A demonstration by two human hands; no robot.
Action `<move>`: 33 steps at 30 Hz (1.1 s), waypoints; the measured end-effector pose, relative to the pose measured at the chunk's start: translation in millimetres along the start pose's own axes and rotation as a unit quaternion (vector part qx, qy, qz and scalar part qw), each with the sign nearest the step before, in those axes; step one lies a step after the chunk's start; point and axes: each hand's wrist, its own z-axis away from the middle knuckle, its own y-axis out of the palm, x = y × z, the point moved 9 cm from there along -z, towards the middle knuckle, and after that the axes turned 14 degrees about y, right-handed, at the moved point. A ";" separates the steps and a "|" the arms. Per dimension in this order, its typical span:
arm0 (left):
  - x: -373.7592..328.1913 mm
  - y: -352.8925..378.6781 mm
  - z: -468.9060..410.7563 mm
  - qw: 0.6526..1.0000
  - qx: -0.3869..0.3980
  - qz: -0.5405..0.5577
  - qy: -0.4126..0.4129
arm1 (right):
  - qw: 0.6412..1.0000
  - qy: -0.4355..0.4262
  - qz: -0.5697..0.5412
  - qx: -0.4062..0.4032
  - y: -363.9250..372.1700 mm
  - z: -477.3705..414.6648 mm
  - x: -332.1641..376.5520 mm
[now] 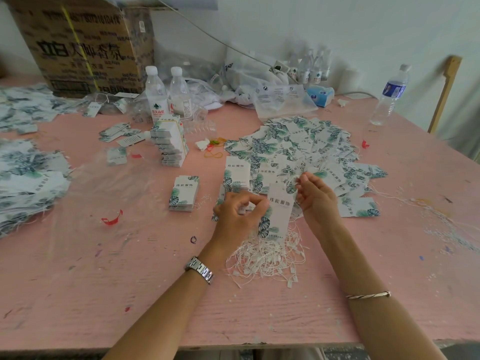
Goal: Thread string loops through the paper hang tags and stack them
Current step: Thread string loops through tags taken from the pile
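Tag (pixel 281 203), black print: "玮宸服饰". Same line on the top of the small stack (pixel 184 193). Bottle (pixel 157 100), label: "农夫山泉". Box (pixel 83 48): large "立白"; smaller lines and the digit string along its top edge too blurred to read.

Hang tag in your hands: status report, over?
Left hand pinches hang tag. Right hand pinches string at its top. String loops piled beneath, nothing blocking.

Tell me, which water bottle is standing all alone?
The blue-labelled bottle on the far right. The two white-capped bottles stand side by side next to the cardboard box, and a bunch of bottles huddles by the wall.
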 end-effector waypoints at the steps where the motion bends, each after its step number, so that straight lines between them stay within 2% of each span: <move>1: -1.2 -1.4 -0.6 0.999 -0.015 0.039 0.004 | 0.999 -0.004 0.032 -0.007 -0.6 -0.2 -0.3; 3: -0.5 -6.1 -1.2 0.992 -0.056 0.111 0.002 | 0.993 -0.025 0.111 -0.019 1.3 1.4 0.2; 5: 6.0 -13.1 -1.7 0.986 -0.098 0.133 -0.011 | 0.982 -0.053 0.179 -0.018 8.1 5.2 1.3; 10: 12.9 -26.0 0.1 0.977 -0.175 0.123 -0.002 | 0.946 -0.087 0.281 0.132 48.6 21.5 -8.5; 12: 13.7 -30.0 1.8 0.973 -0.196 0.119 0.000 | 0.940 -0.075 0.281 0.180 57.9 25.0 -16.5; 14: 14.0 -31.0 2.5 0.973 -0.199 0.112 0.002 | 0.945 -0.068 0.256 0.194 59.0 25.3 -18.0; 17: 13.7 -30.7 1.7 0.975 -0.195 0.105 0.002 | 0.959 -0.119 0.227 0.125 45.9 22.5 -1.2; 20: 10.1 -30.1 1.7 0.979 -0.186 0.080 0.016 | 0.945 -0.215 0.245 -0.036 20.0 23.3 23.2; 23: 5.2 -29.5 2.1 0.982 -0.173 0.062 0.034 | 0.888 -0.255 0.315 -0.217 -6.2 28.0 39.3; 25: 4.2 -27.9 1.7 0.984 -0.163 0.055 0.036 | 0.850 -0.252 0.357 -0.294 -19.2 28.2 46.0; 28: 0.4 -26.4 1.2 0.988 -0.145 0.012 0.056 | 0.812 -0.225 0.420 -0.338 -26.7 23.9 48.7; 31: -7.0 -22.6 0.1 0.985 -0.103 -0.096 0.103 | 0.744 -0.186 0.520 -0.377 -28.9 18.8 48.3; 33: -10.6 -16.8 -0.4 0.975 -0.069 -0.173 0.124 | 0.714 -0.159 0.555 -0.395 -31.4 17.7 47.1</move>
